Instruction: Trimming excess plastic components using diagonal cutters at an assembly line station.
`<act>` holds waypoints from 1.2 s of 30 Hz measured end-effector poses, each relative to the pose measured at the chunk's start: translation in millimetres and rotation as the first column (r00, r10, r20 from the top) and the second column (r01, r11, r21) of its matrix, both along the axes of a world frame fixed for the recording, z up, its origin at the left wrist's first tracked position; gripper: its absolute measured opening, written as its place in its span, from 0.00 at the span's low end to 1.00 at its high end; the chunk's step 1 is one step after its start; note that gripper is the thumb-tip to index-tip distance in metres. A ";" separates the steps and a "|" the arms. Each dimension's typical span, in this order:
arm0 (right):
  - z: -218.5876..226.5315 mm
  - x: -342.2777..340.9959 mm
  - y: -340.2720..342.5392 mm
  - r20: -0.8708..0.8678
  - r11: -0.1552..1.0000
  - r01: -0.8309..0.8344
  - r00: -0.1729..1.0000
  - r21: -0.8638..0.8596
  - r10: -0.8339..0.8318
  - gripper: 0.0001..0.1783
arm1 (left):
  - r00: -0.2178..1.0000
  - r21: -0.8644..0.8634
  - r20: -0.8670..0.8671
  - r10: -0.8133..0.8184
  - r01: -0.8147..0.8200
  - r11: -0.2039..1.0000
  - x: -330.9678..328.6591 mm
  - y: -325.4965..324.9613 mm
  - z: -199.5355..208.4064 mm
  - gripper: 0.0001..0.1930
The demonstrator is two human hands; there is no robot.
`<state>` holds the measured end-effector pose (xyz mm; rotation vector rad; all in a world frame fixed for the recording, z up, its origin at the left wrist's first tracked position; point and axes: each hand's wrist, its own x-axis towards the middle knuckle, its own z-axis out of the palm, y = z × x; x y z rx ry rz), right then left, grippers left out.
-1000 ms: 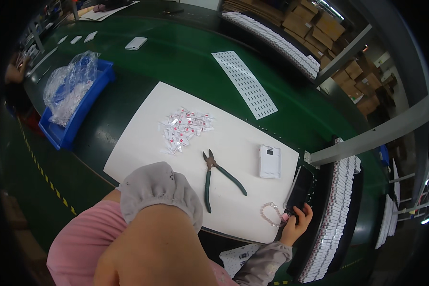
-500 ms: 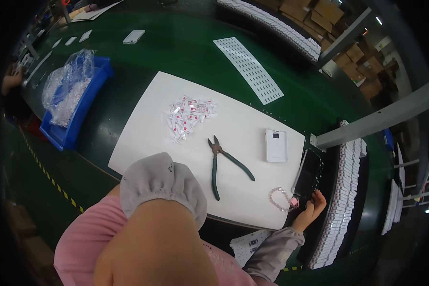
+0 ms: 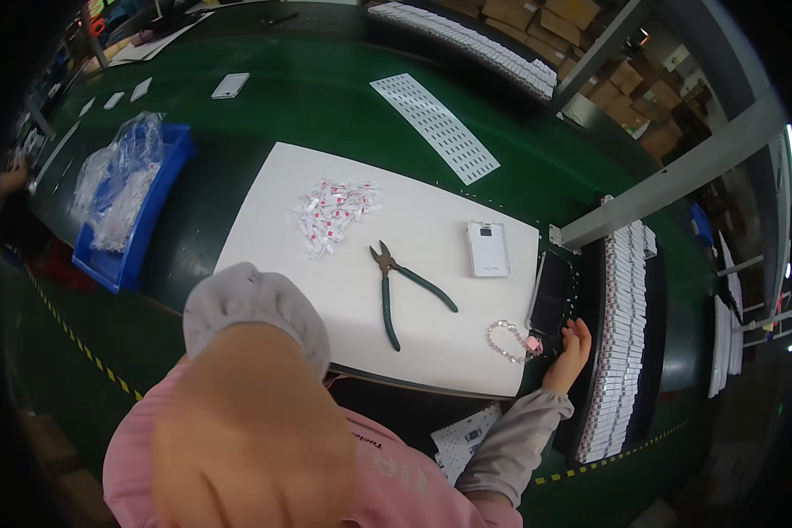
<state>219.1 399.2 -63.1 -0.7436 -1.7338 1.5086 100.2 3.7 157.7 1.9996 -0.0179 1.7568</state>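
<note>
1. Pliers [image 3: 387,299] lie on the white board [image 3: 449,361], jaws parted; they mark the clock's centre, with 12 o'clock at the top.
2. Phone [image 3: 553,290]: 3 o'clock, screen dark, at the board's edge.
3. Right hand [image 3: 568,355]: 4 o'clock, just beside the phone's lower end, fingers bent; I cannot tell whether they grip anything.
4. Left hand [image 3: 255,431]: toward 8 o'clock, blurred and close to the camera; the state of its fingers cannot be told.
5. Bracelet [image 3: 493,331]: 4 o'clock on the board, beaded, a pink charm [image 3: 533,344] near the phone.
6. White case [image 3: 488,251]: 2 o'clock.
7. Small pieces [image 3: 334,214]: 11 o'clock, piled.
8. Blue tub [image 3: 169,172]: 10 o'clock, on the green counter [image 3: 308,97].
</note>
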 end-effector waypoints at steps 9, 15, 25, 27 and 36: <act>24.6 -28.8 -13.1 0.387 0.989 -0.088 0.921 0.117 0.036 0.36 | 0.323 0.029 0.385 0.864 -0.941 0.339 -1.4 -55.6 9.5 0.10; 15.9 -36.0 -10.3 0.542 0.908 -0.166 0.837 0.385 -0.077 0.45 | 0.261 0.019 0.413 0.873 -0.960 0.278 9.5 -75.7 9.2 0.11; 7.0 -24.8 -1.9 0.399 0.873 -0.127 0.913 0.470 -0.082 0.43 | 0.346 0.071 0.378 0.859 -0.936 0.346 -16.8 -81.0 22.1 0.12; 29.6 -35.8 -33.6 0.578 0.832 -0.215 0.802 0.512 -0.148 0.52 | 0.393 0.065 0.343 0.853 -0.916 0.396 -27.2 -77.2 24.1 0.13; 30.3 -44.5 -49.8 0.575 0.758 -0.160 0.752 0.633 -0.321 0.49 | 0.491 0.003 0.287 0.823 -0.859 0.511 -44.5 -62.3 31.9 0.14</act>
